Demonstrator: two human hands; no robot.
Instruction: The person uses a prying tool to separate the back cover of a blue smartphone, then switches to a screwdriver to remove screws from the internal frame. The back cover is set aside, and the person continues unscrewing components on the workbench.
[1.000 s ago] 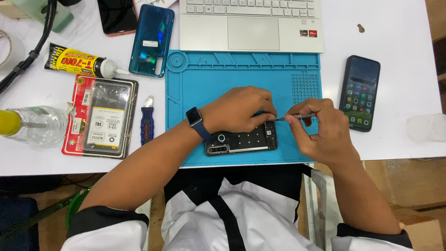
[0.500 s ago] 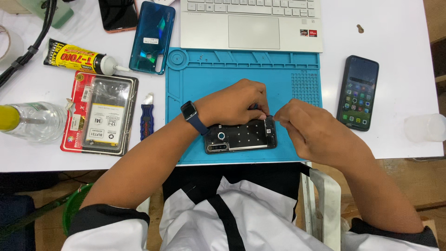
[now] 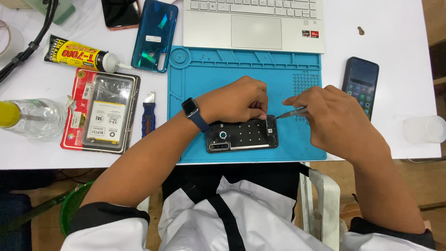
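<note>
An opened black phone body point(image 3: 241, 135) lies back-up on the blue work mat point(image 3: 218, 69), near the mat's front edge. My left hand point(image 3: 237, 100) rests curled on the phone's upper edge and holds it down; a dark watch sits on that wrist. My right hand point(image 3: 334, 118) is just right of the phone and grips a thin metal tool point(image 3: 290, 113). The tool's tip meets the phone's upper right corner.
A silver laptop point(image 3: 253, 21) stands behind the mat. Left of the mat lie a teal phone back cover point(image 3: 155, 35), a yellow glue tube point(image 3: 76, 55), a packaged battery point(image 3: 102, 114), a blue pry tool point(image 3: 148, 116) and a clear bottle point(image 3: 32, 117). A lit phone point(image 3: 361, 83) and plastic cup point(image 3: 425, 128) sit right.
My right hand has moved a little to the right, away from my left hand, so the thin tool between them shows again. The phone body stayed where it was.
</note>
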